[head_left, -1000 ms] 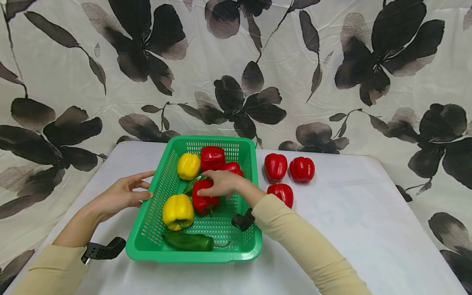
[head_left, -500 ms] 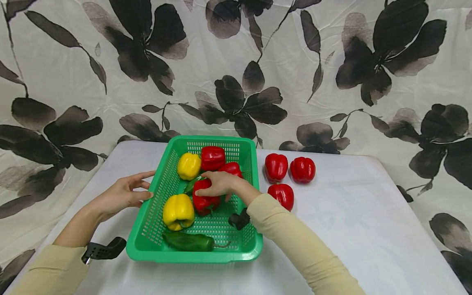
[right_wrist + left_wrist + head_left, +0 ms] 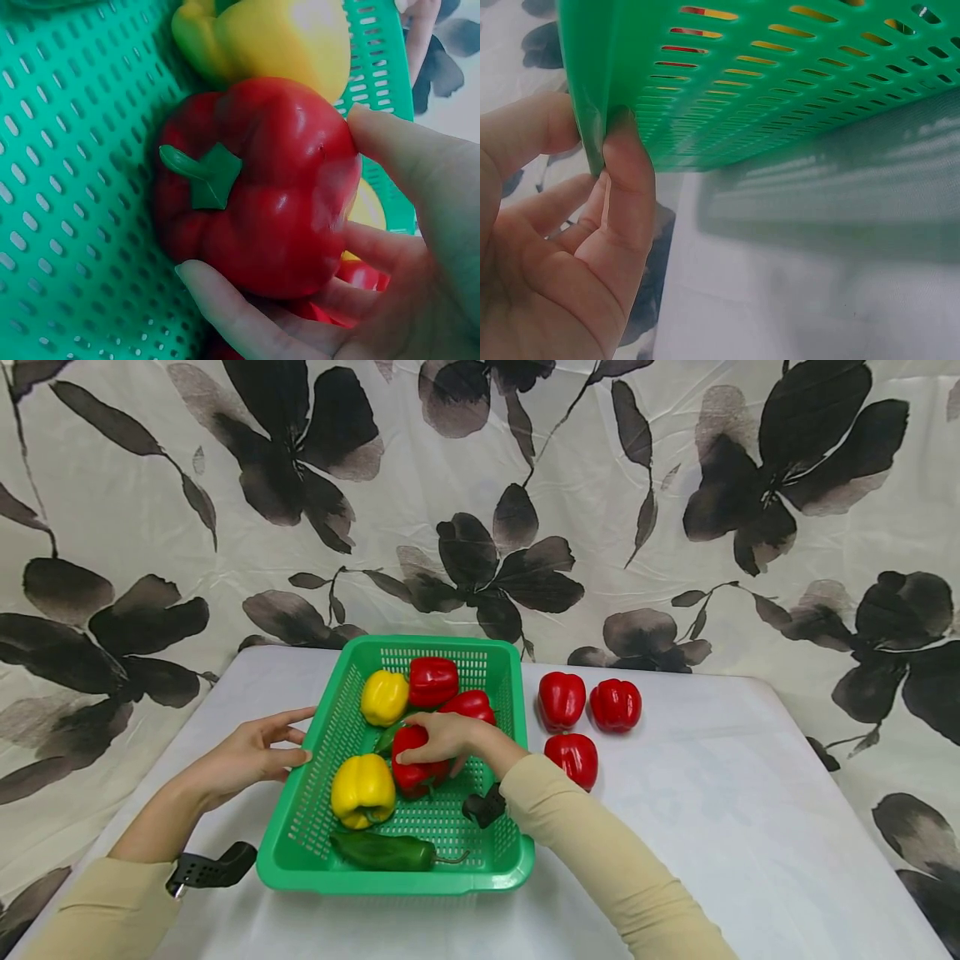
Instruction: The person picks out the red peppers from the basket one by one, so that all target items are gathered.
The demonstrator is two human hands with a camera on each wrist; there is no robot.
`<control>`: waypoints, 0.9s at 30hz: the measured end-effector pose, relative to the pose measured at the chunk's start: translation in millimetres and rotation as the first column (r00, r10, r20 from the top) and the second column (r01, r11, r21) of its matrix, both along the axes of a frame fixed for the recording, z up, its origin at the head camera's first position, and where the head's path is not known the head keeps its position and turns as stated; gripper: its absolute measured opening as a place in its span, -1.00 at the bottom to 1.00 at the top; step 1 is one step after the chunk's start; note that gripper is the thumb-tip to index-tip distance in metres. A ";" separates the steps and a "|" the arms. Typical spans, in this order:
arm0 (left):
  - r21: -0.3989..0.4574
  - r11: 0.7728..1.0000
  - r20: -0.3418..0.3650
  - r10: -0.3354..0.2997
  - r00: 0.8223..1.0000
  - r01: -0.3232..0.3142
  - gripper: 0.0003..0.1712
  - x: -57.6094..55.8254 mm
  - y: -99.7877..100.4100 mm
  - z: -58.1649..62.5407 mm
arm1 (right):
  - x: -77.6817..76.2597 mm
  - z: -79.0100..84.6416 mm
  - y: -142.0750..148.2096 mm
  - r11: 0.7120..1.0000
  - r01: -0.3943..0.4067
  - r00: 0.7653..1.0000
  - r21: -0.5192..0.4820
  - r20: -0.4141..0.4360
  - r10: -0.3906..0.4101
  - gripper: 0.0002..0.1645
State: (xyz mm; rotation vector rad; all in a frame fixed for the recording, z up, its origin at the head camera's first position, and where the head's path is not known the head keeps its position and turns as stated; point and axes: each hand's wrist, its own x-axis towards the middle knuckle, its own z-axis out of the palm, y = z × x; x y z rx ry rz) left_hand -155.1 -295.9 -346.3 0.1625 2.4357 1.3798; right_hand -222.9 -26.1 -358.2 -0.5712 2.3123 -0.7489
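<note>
A green plastic basket [image 3: 390,882] with slotted walls stands on the white-covered table. My left hand [image 3: 243,758] pinches its left rim between thumb and fingers, as the left wrist view shows. Inside the basket, my right hand [image 3: 450,739] grips a red bell pepper [image 3: 262,187], its thumb on one side and its fingers curled round the other. The pepper's green stem points toward the near side. Beside it sits a yellow bell pepper [image 3: 362,789]. A long green pepper [image 3: 386,852] lies along the near wall. Another green pepper [image 3: 385,742] is partly hidden behind the gripped one.
Farther back in the basket are a second yellow bell pepper [image 3: 384,697] and two red ones, one at the back wall [image 3: 432,682]. Right of the basket, three red bell peppers [image 3: 615,706] lie on the table [image 3: 712,793]. A floral cloth [image 3: 637,568] hangs behind.
My right hand has shifted slightly lower over the red bell pepper, and its forearm has moved a little left. The pepper, the basket and my left hand look unmoved.
</note>
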 end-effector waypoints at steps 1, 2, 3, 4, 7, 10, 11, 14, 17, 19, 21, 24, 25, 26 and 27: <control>0.000 1.000 0.000 0.000 1.000 0.000 -0.15 0.0 0.1 0.0 | 0.0 0.0 0.2 1.000 0.001 1.000 -0.005 0.002 -0.001 -0.17; 0.000 1.000 0.001 0.001 1.000 -0.001 -0.16 0.1 0.2 0.2 | 0.2 0.1 0.5 1.000 0.001 1.000 -0.010 0.003 -0.001 -0.17; -0.002 1.000 0.001 0.001 1.000 -0.001 -0.15 0.2 0.3 0.2 | 0.4 0.1 0.7 1.000 0.000 1.000 -0.014 0.005 0.000 -0.17; -0.001 1.000 0.001 0.000 1.000 0.000 -0.15 0.2 0.5 0.3 | 0.5 0.2 1.0 1.000 0.001 1.000 -0.020 0.006 -0.001 -0.17; 0.000 1.000 0.003 0.001 1.000 -0.001 -0.15 0.5 1.1 0.7 | 0.8 0.5 2.1 0.999 0.001 1.000 -0.040 0.010 -0.001 -0.17; 0.002 1.000 0.001 -0.001 1.000 0.001 -0.15 0.7 1.2 0.9 | 1.4 1.6 4.5 0.998 0.003 1.000 -0.055 0.014 -0.002 -0.17; 0.002 1.000 0.001 0.000 1.000 0.000 -0.15 0.9 1.1 1.0 | 1.5 2.0 5.3 0.998 0.002 1.000 -0.060 0.013 -0.001 -0.17; 0.005 1.000 0.002 -0.001 1.000 0.001 -0.15 1.1 0.8 0.7 | 2.2 4.1 8.5 0.997 -0.006 1.000 -0.071 0.003 0.007 -0.17; 0.007 1.000 0.003 -0.001 1.000 0.001 -0.15 1.3 0.4 0.4 | 2.5 6.8 11.5 0.996 -0.016 1.000 -0.087 -0.008 0.015 -0.18; 0.008 1.000 0.002 -0.004 1.000 0.004 -0.15 1.2 0.3 0.1 | 3.1 9.3 13.6 0.994 -0.021 1.000 -0.103 -0.010 0.020 -0.18; 0.008 1.000 0.001 -0.003 1.000 0.003 -0.15 1.1 0.3 0.1 | 3.4 12.0 15.7 0.993 -0.023 1.000 -0.117 -0.012 0.022 -0.19; 0.007 1.000 0.000 -0.003 1.000 0.003 -0.15 0.8 0.4 0.0 | 4.4 16.1 19.1 0.989 -0.023 1.000 -0.146 -0.010 0.022 -0.19; 0.007 1.000 0.000 -0.003 1.000 0.003 -0.15 0.7 0.4 -0.1 | 4.7 17.4 20.1 0.988 -0.023 1.000 -0.155 -0.010 0.021 -0.20; 0.007 1.000 -0.001 -0.004 1.000 0.004 -0.15 0.5 0.5 -0.3 | 5.0 18.5 21.1 0.986 -0.023 1.000 -0.166 -0.012 0.021 -0.20; 0.008 1.000 -0.002 -0.005 1.000 0.005 -0.15 0.3 0.5 -0.5 | 5.3 19.3 22.0 0.984 -0.022 1.000 -0.179 -0.012 0.021 -0.21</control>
